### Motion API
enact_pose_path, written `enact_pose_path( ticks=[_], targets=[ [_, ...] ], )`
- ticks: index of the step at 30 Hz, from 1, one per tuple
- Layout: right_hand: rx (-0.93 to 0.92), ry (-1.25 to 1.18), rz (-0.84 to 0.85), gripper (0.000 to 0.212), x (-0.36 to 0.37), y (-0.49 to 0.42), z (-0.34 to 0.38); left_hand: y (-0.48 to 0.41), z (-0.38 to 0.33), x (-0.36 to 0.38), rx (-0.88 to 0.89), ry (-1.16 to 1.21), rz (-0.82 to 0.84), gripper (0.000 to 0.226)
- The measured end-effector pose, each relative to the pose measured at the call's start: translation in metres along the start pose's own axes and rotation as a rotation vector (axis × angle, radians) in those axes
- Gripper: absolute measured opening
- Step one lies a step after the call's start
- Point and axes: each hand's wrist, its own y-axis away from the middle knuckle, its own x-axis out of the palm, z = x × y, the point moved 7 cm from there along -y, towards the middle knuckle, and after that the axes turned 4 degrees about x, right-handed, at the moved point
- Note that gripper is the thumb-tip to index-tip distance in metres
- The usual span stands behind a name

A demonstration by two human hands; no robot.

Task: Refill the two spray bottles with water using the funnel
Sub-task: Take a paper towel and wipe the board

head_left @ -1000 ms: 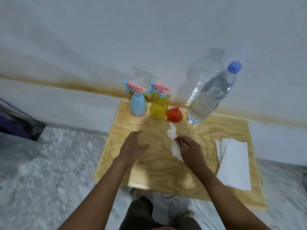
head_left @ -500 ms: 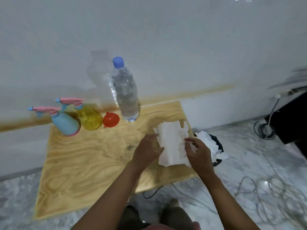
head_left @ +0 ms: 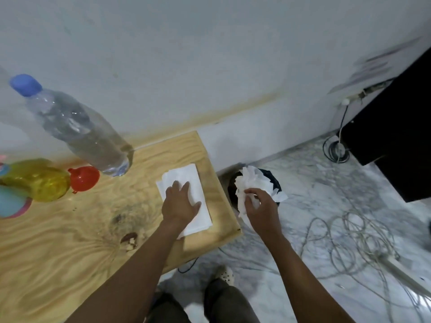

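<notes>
We judge we're at clean-up: our right hand [head_left: 261, 212] clutches a crumpled tissue [head_left: 253, 180] above the bin [head_left: 272, 179], and our left hand [head_left: 180, 205] lies flat on napkins [head_left: 184, 174]. We can't tell how full the spray bottles [head_left: 35, 180], far left of it, are.

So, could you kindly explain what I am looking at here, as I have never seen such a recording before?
There is no machine here: a person wears a camera on the head, looking down at their own two bare hands. The single picture comes from it. The left hand lies flat on a stack of white paper towels on the wooden table. The right hand pinches a crumpled paper towel above a dark bin on the floor beside the table. At the back stand a capped water bottle, a red funnel, a yellow spray bottle and a blue spray bottle, partly cut off.
</notes>
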Motion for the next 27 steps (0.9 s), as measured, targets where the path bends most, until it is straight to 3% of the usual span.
enact_pose_path(
  ticks=[12,17,21,27],
  targets=[
    [-0.011,0.218,-0.046,0.022,-0.016,-0.104,-0.082,-0.026,-0.002,-0.008,-0.094,-0.037,0.047,0.082],
    [0.201,0.305,0.041,0.031,0.004,-0.156,-0.151,-0.032,-0.003,-0.009,-0.115,-0.078,0.068,0.084],
    [0.332,0.249,0.091,0.038,0.014,-0.177,-0.184,-0.03,0.0,-0.008,-0.108,-0.08,0.029,0.087],
    [0.294,0.171,0.055,0.037,0.018,-0.169,-0.171,-0.019,-0.002,-0.014,-0.073,-0.045,-0.042,0.083]
  ],
)
